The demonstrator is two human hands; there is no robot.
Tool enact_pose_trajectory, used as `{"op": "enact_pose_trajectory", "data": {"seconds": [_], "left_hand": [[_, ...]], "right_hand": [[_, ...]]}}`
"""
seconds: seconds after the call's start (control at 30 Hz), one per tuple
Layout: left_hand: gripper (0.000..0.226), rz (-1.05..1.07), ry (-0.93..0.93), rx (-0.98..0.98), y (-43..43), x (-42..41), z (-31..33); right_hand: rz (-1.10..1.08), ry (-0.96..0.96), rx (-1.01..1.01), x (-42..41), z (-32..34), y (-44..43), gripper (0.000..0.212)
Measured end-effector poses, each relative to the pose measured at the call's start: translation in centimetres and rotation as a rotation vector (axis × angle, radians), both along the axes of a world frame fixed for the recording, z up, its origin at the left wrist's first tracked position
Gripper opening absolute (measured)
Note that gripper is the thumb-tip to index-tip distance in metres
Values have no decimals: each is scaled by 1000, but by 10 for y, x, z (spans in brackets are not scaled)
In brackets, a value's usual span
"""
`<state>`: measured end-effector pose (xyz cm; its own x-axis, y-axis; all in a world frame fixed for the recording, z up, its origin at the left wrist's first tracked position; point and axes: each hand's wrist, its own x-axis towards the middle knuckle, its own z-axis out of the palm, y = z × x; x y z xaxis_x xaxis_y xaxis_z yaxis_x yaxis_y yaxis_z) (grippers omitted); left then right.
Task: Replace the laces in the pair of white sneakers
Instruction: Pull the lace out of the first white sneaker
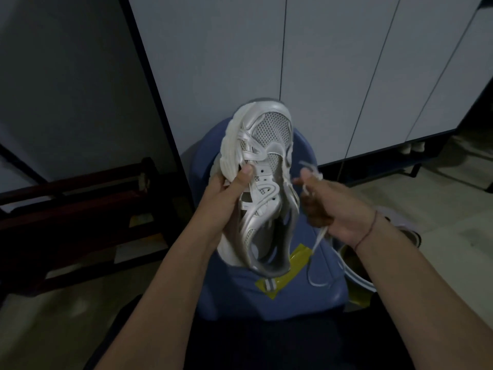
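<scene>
A: Whereabouts of the sneaker [264, 161]?

B: Up off the blue stool [301, 297], tipped with the toe away toward the white cabinet doors [333, 62] and the opening turned this way. Held in the left hand [226, 193], with the thumb pressed on the upper just beside two dark eyelet holes and the fingers wrapped round the sole side.

A: So a closed grip on the shoe there. And over at the right hand [333, 206]?

B: Just beside the sneaker, level with those eyelets. Hard to say whether touching it or a little apart. Grip curled narrow and pinching a white lace [318, 240], with a blurred bit sticking up above the fingers and the rest dropping out below the palm, then trailing in a loose curl across the stool seat.

A: Threaded through any hole on the shoe?

B: Cannot tell, too smeared around the fingertips.

A: Anything else nearby?

B: Strips of yellow tape [298, 253] stuck on the seat, right under the heel. A thin red thread [369, 231] round the right wrist. Low on the left, a dark wooden frame [80, 198]; off to the right, pale floor [453, 209].
</scene>
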<state>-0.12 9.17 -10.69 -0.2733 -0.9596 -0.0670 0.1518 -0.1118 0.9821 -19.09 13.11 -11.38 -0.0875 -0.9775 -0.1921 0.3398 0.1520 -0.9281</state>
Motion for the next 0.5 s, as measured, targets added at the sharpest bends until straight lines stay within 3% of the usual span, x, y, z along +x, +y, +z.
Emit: {"op": "enact_pose_trajectory", "data": {"seconds": [0.13, 0.4, 0.5], "left_hand": [[69, -59, 35, 0, -19, -29, -2], [47, -124, 148, 211, -52, -79, -9], [43, -129, 155, 224, -53, -87, -16]], "right_hand": [[5, 81, 29, -9, -4, 1, 34], [-214, -59, 76, -44, -27, -25, 35], [-237, -41, 56, -56, -35, -33, 55]]}}
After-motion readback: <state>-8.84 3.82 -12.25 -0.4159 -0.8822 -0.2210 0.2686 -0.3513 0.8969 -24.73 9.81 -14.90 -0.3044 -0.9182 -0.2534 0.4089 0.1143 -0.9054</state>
